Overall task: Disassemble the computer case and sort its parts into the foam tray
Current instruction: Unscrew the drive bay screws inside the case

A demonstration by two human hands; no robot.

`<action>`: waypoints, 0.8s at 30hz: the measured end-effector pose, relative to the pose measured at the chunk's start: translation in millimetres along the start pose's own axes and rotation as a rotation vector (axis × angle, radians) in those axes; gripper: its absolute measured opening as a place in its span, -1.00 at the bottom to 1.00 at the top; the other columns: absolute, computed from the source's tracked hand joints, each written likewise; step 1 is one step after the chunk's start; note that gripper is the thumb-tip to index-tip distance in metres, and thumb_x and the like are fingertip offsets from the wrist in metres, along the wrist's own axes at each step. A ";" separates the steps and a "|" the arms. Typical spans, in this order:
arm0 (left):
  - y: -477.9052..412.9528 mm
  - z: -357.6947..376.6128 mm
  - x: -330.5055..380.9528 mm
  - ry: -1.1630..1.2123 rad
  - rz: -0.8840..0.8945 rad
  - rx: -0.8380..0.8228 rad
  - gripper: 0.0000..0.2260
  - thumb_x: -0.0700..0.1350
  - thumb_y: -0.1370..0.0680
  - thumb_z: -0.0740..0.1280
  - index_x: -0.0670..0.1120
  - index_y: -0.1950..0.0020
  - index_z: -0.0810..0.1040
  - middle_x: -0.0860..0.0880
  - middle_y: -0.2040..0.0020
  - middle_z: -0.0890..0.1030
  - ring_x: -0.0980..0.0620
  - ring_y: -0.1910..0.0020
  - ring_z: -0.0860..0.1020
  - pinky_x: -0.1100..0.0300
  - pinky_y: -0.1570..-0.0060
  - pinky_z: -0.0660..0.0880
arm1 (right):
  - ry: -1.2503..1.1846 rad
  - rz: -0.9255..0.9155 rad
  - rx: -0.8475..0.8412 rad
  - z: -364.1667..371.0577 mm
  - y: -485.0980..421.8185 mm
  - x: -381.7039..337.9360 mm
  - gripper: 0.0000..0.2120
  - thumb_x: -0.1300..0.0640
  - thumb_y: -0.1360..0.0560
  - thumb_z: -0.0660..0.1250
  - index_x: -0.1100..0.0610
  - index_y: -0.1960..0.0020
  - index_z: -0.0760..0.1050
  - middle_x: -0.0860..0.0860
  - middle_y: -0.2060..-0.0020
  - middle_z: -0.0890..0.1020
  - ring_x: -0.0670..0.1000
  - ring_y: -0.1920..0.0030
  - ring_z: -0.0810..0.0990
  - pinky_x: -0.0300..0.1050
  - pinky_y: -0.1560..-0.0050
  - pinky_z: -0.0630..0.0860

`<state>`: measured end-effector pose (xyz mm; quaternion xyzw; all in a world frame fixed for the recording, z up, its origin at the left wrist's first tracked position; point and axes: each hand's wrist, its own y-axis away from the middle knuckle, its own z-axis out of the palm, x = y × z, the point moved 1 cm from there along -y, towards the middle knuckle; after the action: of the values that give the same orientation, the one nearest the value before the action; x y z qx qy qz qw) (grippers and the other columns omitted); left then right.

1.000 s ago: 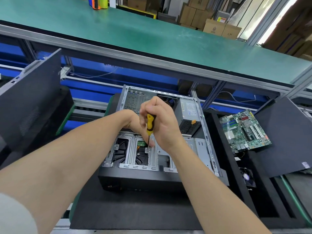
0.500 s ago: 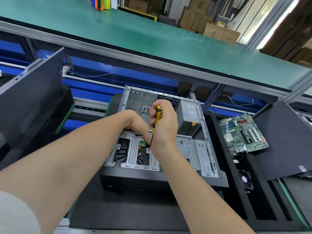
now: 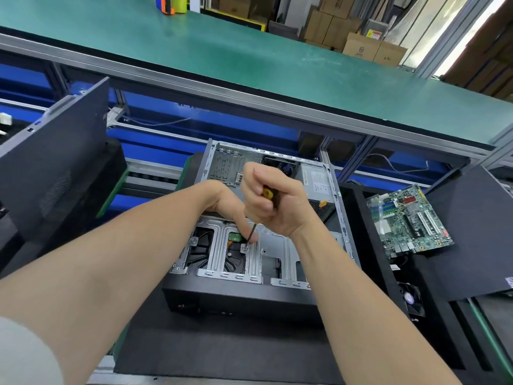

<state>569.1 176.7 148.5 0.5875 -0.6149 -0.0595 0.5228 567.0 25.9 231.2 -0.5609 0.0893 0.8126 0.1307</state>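
An open computer case (image 3: 340,218) lies on its side on a black mat, its metal drive cage (image 3: 216,254) facing up. My right hand (image 3: 277,201) is wrapped around a yellow-handled screwdriver (image 3: 268,193); the shaft tip sits on a screw (image 3: 244,247) on the cage. My left hand (image 3: 227,202) reaches in beside it, with fingertips touching the shaft near the screw. A power supply (image 3: 317,184) sits in the case's far right corner. The black foam tray (image 3: 388,287) on the right holds a green motherboard (image 3: 408,220) and a small fan (image 3: 410,298).
A dark side panel (image 3: 55,168) leans at the left. Another dark panel (image 3: 477,240) lies over the tray at the right. A green conveyor surface (image 3: 249,51) runs across the back, with cardboard boxes (image 3: 361,45) beyond it.
My right hand has turned on the screwdriver handle and closed more fully around it. The tip has stayed on the same screw; my left fingers remain by the shaft.
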 end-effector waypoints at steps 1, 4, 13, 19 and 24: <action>-2.2 -0.8 -2.1 0.016 -0.014 0.017 -0.13 0.48 -0.14 0.56 0.06 -0.32 0.48 -0.12 -0.41 0.47 -0.17 -0.43 0.38 -0.17 -0.49 0.26 | -0.010 -0.026 0.042 -1.5 0.2 1.9 -0.70 0.14 -0.66 0.10 0.14 0.25 0.25 0.02 0.48 0.30 -0.03 0.57 0.02 -0.11 0.51 -0.11; -1.3 -0.3 -5.0 0.026 -0.088 0.016 0.01 0.45 -0.15 0.58 0.07 -0.50 0.39 -0.03 -0.52 0.38 -0.10 -0.49 0.31 -0.14 -0.52 0.20 | 0.047 -0.124 0.217 -1.6 2.4 9.4 -0.67 0.07 -0.67 0.18 0.13 0.24 0.25 0.05 0.44 0.35 -0.04 0.59 0.11 -0.16 0.54 0.05; -1.8 0.8 -0.4 0.041 -0.001 -0.063 0.05 0.47 -0.01 0.57 -0.13 -0.34 0.60 -0.02 -0.35 0.60 -0.01 -0.43 0.46 -0.03 -0.53 0.24 | 0.366 -0.251 0.923 30.6 10.7 17.4 -0.52 -0.14 -0.70 0.27 0.18 0.20 0.65 0.05 0.32 0.67 -0.02 0.32 0.60 -0.13 0.21 0.57; 3.9 -1.3 3.3 -0.030 -0.103 -0.068 -0.04 0.28 -0.23 0.48 -0.18 -0.51 0.40 -0.05 -0.57 0.32 -0.05 -0.57 0.22 -0.04 -0.57 0.13 | 0.332 -0.274 1.072 50.8 4.2 23.1 -0.54 -0.17 -0.75 0.08 0.03 0.12 0.58 -0.08 0.29 0.51 -0.02 0.22 0.46 0.06 0.08 0.41; 12.4 2.2 7.2 -0.009 -0.087 -0.057 -0.26 0.18 -0.36 0.40 -0.18 -0.45 0.43 -0.09 -0.53 0.37 -0.03 -0.54 0.25 -0.06 -0.56 0.16 | 0.334 -0.304 1.046 52.3 1.5 28.7 -0.63 -0.13 -0.69 0.24 0.02 0.23 0.40 -0.10 0.35 0.38 -0.01 0.27 0.33 0.06 0.15 0.31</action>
<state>561.0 173.6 160.2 0.5983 -0.5891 -0.1022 0.5335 510.5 42.9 222.9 -0.5488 0.4175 0.5326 0.4907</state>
